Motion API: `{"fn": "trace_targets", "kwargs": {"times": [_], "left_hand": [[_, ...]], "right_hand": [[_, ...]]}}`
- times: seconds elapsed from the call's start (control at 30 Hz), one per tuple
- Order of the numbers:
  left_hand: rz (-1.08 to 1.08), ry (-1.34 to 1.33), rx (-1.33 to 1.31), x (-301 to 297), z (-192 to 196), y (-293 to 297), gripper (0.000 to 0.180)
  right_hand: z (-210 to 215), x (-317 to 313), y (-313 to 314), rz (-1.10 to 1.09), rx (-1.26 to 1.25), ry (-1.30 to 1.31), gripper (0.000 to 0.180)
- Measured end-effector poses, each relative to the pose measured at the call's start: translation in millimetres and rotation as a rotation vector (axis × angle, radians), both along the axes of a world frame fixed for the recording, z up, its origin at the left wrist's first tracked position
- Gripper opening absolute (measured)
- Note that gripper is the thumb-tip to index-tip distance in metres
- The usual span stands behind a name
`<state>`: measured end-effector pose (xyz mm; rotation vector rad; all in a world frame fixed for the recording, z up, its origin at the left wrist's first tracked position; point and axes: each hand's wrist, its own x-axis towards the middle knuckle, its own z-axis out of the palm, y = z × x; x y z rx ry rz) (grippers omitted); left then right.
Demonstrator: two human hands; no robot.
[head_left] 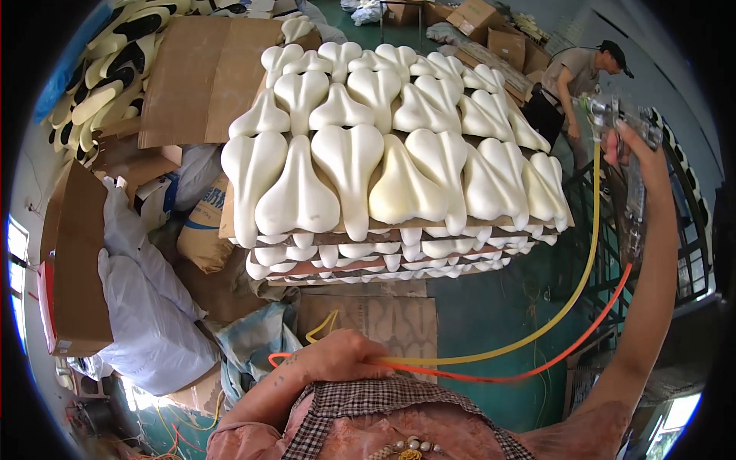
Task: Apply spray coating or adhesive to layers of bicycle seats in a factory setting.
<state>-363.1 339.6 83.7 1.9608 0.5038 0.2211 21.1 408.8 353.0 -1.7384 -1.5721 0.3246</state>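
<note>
Around nine o'clock I saw a brown carton (80, 257), with a pale plastic sack (153, 330) slumped just beside it toward eight. A broad cardboard sheet (203, 80) showed between ten and eleven, and brown boxes (484, 27) were heaped at one. At two o'clock I saw a co-worker (571, 69) in a dark cap, leaning forward.

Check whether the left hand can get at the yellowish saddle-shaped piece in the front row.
Probably yes: nothing visible blocks the left hand from the yellowish piece, but it likely must first release the yellow hose and orange hose.
</note>
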Motion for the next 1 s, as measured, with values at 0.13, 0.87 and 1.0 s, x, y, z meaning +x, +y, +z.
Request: {"fn": "trace_targets", "kwargs": {"times": [0.13,0.87,1.0], "left_hand": [[-0.022,-0.033,0.013,10.2,-5.5,-4.8,0.025],[-0.093,-0.008,0.028,127.3,0.5,-133.8,0.036],[-0.079,-0.001,0.031,122.9,2.9,-138.5,0.035]], "right_hand": [[-2.6,0.0,-25.2,0.005,-0.043,-0.010,0.028],[-0.2,97.8,-200.3,0.082,-0.152,0.082,0.021],[-7.2,88.9,-210.4,0.155,-0.171,0.154,0.020]]}}
